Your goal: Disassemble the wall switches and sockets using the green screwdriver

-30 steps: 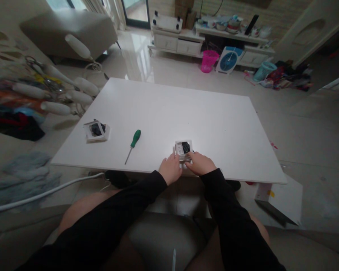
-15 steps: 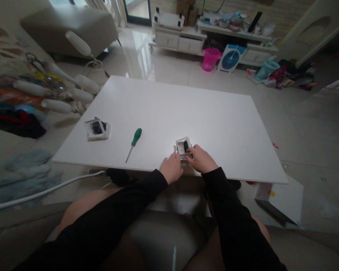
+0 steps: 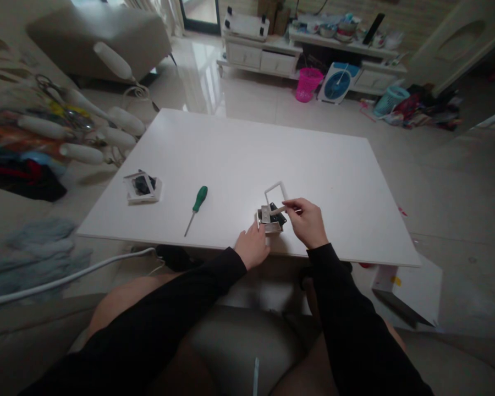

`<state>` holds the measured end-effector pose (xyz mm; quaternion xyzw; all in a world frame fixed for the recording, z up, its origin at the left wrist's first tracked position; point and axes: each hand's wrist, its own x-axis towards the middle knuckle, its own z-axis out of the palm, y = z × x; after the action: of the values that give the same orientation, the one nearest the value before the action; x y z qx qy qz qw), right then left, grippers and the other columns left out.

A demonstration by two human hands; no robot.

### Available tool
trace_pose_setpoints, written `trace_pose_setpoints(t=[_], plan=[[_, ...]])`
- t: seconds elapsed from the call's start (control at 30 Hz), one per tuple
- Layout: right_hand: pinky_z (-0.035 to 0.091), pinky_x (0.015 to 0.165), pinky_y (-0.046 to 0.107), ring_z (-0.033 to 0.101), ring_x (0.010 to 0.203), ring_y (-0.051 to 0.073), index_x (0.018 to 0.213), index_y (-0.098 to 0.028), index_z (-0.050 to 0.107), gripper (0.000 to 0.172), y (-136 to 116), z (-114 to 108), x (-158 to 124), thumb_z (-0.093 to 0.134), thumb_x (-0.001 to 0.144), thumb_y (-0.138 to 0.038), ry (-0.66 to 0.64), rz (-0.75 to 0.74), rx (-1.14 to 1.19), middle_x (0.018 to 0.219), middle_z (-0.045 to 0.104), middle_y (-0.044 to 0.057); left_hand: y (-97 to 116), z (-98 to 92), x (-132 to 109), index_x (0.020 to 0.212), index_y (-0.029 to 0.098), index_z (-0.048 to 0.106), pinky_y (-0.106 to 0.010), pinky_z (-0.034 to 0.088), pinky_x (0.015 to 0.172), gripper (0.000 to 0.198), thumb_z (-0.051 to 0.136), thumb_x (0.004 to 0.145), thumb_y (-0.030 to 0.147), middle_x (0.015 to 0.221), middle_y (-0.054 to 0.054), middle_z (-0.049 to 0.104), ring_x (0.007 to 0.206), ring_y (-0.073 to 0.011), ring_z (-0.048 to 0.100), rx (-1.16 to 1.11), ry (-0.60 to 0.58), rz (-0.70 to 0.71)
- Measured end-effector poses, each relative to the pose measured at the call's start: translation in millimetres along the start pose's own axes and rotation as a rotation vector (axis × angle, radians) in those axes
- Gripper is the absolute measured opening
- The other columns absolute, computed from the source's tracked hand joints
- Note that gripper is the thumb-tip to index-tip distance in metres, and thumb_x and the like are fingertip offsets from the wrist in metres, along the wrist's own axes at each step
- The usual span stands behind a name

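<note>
A small square switch unit (image 3: 270, 220) with a grey and black inside lies near the front edge of the white table (image 3: 247, 159). My left hand (image 3: 253, 247) grips its near left side, fingers closed on it. My right hand (image 3: 307, 220) pinches a thin white square frame (image 3: 275, 193) by its near edge and holds it tilted up just above the unit. Both arms wear black sleeves.
A green-handled screwdriver (image 3: 196, 208) lies left of my hands. A second switch unit (image 3: 142, 188) sits at the table's left edge. Off the left edge are white handles and scissors (image 3: 82, 129). A white cable (image 3: 66, 280) runs below. A pink bin (image 3: 308, 85) stands on the far floor.
My right hand has lifted the white frame off the unit and raised it, moving slightly right. My left hand has stayed on the unit.
</note>
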<state>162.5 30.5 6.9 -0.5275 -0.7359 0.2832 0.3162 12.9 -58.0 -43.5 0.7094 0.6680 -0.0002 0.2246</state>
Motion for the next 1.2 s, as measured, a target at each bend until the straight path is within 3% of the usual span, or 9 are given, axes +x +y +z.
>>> trace_pose_setpoints(t=[0.1, 0.17, 0.33, 0.5, 0.73, 0.83, 1.0, 1.2], plan=[[0.056, 0.076, 0.034, 0.072, 0.088, 0.022, 0.098, -0.016, 0.079, 0.023, 14.1, -14.4, 3.2, 0.060, 0.088, -0.024, 0.156, 0.061, 0.059, 0.099, 0.080, 0.011, -0.2, -2.0, -1.3, 0.137, 0.008, 0.048, -0.047, 0.053, 0.105, 0.050, 0.057, 0.093, 0.029, 0.148, -0.026, 0.054, 0.133, -0.0341, 0.059, -0.006, -0.003, 0.010], [0.056, 0.078, 0.036, 0.072, 0.084, 0.023, 0.096, -0.016, 0.078, 0.023, 28.5, -25.0, 4.5, 0.062, 0.086, -0.028, 0.184, 0.112, 0.056, 0.094, 0.080, 0.011, -0.7, -3.3, -1.5, 0.135, 0.008, 0.050, -0.047, 0.053, 0.104, 0.047, 0.056, 0.093, 0.027, 0.145, -0.025, 0.056, 0.133, -0.0340, 0.060, -0.005, -0.011, 0.015], [0.053, 0.078, 0.038, 0.068, 0.078, 0.022, 0.092, -0.017, 0.076, 0.021, 70.0, -45.5, 1.1, 0.064, 0.079, -0.029, 0.122, 0.209, -0.058, 0.084, 0.077, 0.009, -2.3, -3.6, -1.0, 0.134, 0.006, 0.050, -0.048, 0.053, 0.104, 0.046, 0.055, 0.093, 0.027, 0.140, -0.025, 0.060, 0.131, -0.0341, 0.060, 0.006, -0.002, 0.017], [0.051, 0.078, 0.036, 0.067, 0.077, 0.021, 0.097, -0.018, 0.076, 0.022, 96.3, -51.9, -3.9, 0.062, 0.081, -0.026, -0.007, 0.272, -0.160, 0.083, 0.076, 0.008, -2.7, -4.0, -3.4, 0.136, 0.007, 0.049, -0.047, 0.053, 0.105, 0.048, 0.056, 0.093, 0.027, 0.143, -0.025, 0.058, 0.132, -0.0341, 0.059, 0.010, -0.009, 0.018], [0.047, 0.075, 0.031, 0.065, 0.076, 0.020, 0.107, -0.018, 0.079, 0.032, 103.8, -46.5, -2.0, 0.055, 0.086, -0.017, -0.158, 0.271, -0.354, 0.082, 0.074, 0.008, -3.0, -4.0, -6.1, 0.140, 0.008, 0.046, -0.047, 0.052, 0.106, 0.052, 0.055, 0.093, 0.028, 0.147, -0.025, 0.056, 0.133, -0.0335, 0.059, 0.003, -0.031, 0.019], [0.047, 0.076, 0.030, 0.066, 0.079, 0.019, 0.109, -0.017, 0.078, 0.035, 105.2, -43.6, -3.5, 0.056, 0.083, -0.011, -0.245, 0.263, -0.472, 0.091, 0.076, 0.009, -2.3, -4.1, -6.6, 0.138, 0.010, 0.048, -0.046, 0.052, 0.105, 0.049, 0.055, 0.093, 0.028, 0.146, -0.024, 0.057, 0.132, -0.0331, 0.060, 0.004, -0.026, 0.013], [0.046, 0.076, 0.030, 0.068, 0.087, 0.023, 0.109, -0.017, 0.076, 0.029, 105.5, -38.7, -9.7, 0.060, 0.085, -0.016, -0.433, 0.285, -0.651, 0.101, 0.078, 0.012, -1.1, -5.5, -6.8, 0.137, 0.009, 0.048, -0.046, 0.052, 0.105, 0.048, 0.055, 0.093, 0.028, 0.147, -0.025, 0.055, 0.133, -0.0334, 0.060, -0.005, -0.033, 0.010], [0.049, 0.088, 0.037, 0.070, 0.099, 0.029, 0.116, -0.015, 0.074, 0.032, 90.3, -33.4, -11.5, 0.057, 0.093, -0.028, -0.402, 0.259, -0.692, 0.109, 0.077, 0.016, 0.7, -4.2, -7.4, 0.139, 0.010, 0.048, -0.046, 0.051, 0.107, 0.050, 0.056, 0.093, 0.029, 0.155, -0.026, 0.048, 0.131, -0.0331, 0.062, -0.003, -0.043, 0.009]])
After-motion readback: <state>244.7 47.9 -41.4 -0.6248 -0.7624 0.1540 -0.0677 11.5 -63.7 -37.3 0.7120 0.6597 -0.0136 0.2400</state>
